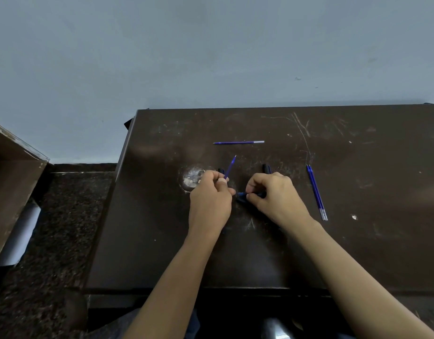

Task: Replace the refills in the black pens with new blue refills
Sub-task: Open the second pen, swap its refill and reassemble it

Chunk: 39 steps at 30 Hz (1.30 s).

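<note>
Just right of the round scuff (pixel 192 178), left hand (pixel 209 199): fingers curled round a blue refill (pixel 230 167), whose fine tip points up and away from the person.
Right hand (pixel 272 194): farther right of the scuff, thumb and fingers pinching a black pen (pixel 242 200) low over the table (pixel 162 241); its near end faces the left hand, with a hint of blue there.
Step in hand: probably feeding the held refill into this pen.
Doing it well: line refill and pen on one axis before pushing. Grip the thin tube close to the entering end so it cannot bow. Slide it straight, without force, with the right hand keeping the pen steady.
Black end piece (pixel 220 171): against the left hand's far side; whether it is held, cannot tell.
Second black pen (pixel 266 168): right of the scuff, just beyond the right hand, mostly hidden.
Lone refill (pixel 238 142): beyond the scuff and to its right, lying crosswise.
Pair of refills (pixel 316 192): well right of the scuff, side by side.
Scuff itself: pale worn circle on dark wood.
</note>
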Available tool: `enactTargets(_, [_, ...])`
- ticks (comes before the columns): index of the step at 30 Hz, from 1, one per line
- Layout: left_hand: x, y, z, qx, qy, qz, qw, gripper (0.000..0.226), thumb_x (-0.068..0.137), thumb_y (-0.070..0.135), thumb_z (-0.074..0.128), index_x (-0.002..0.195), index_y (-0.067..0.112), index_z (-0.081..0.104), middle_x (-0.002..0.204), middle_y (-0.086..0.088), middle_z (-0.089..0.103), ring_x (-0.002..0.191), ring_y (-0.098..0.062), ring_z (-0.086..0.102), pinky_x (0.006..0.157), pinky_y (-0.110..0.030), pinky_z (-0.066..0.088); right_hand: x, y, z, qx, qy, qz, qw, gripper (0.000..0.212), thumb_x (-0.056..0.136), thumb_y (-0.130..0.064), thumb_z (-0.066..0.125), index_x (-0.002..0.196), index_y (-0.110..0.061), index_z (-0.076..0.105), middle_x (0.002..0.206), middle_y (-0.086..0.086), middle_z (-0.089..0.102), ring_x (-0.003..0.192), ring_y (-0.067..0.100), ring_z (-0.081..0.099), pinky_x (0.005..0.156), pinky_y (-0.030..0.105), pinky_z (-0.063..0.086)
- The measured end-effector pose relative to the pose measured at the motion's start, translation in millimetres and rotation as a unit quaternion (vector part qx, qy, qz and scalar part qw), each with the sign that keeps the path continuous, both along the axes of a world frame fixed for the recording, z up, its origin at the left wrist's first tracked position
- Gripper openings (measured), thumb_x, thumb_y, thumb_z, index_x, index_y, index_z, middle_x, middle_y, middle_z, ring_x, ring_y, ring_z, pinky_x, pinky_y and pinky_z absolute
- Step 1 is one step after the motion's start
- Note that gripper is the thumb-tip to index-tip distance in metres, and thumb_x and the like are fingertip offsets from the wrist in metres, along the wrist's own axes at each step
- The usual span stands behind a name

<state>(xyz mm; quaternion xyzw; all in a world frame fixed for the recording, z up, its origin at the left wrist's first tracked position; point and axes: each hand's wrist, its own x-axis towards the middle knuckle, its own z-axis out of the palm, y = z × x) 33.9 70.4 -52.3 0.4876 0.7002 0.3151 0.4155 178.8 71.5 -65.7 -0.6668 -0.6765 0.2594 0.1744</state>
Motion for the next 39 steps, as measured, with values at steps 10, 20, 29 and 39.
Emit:
enactTargets(10, [6, 1, 0, -0.043, -0.095, -0.003, 0.995, 0.016, 0.097, 0.023, 0.041, 0.096, 0.030, 0.055, 0.082, 0.007, 0.071, 0.050, 0.003, 0.054, 0.052, -0.018, 0.038, -4, -2, 16, -0.117, 0.366, -0.085, 0.920, 0.013, 0.084, -0.015, 0.068, 0.094, -0.019, 0.075, 0.090, 0.003, 0.076, 0.083, 0.008, 0.070, 0.079, 0.017, 0.054])
enactTargets(20, [12, -2, 8, -0.074, -0.121, -0.044, 0.989, 0.017, 0.095, 0.028, 0.043, 0.082, 0.033, 0.052, 0.086, 0.000, 0.065, 0.063, -0.009, 0.049, 0.054, -0.027, 0.037, -18, -2, 28, -0.193, 0.586, -0.187, 0.765, 0.020, 0.086, -0.001, 0.061, 0.104, 0.004, 0.067, 0.077, 0.007, 0.072, 0.056, 0.008, 0.066, 0.058, 0.018, 0.055])
enactTargets(29, [17, -2, 9, -0.088, -0.125, -0.022, 0.988, 0.020, 0.097, 0.021, 0.042, 0.084, 0.030, 0.054, 0.073, 0.008, 0.070, 0.060, -0.001, 0.054, 0.055, -0.019, 0.042, 6, 48, 45, -0.024, 0.684, -0.236, 0.690, 0.012, 0.091, -0.007, 0.053, 0.089, -0.016, 0.061, 0.077, 0.000, 0.069, 0.073, 0.014, 0.069, 0.072, 0.031, 0.058])
enactTargets(39, [13, -5, 16, -0.099, -0.068, -0.034, 0.992, 0.010, 0.094, 0.024, 0.048, 0.090, 0.031, 0.054, 0.099, 0.004, 0.069, 0.062, -0.001, 0.052, 0.047, -0.013, 0.031, -10, 99, -2, 0.075, 0.030, 0.004, 0.997, 0.019, 0.087, -0.010, 0.060, 0.101, -0.013, 0.073, 0.102, 0.009, 0.071, 0.099, 0.022, 0.061, 0.089, 0.026, 0.043])
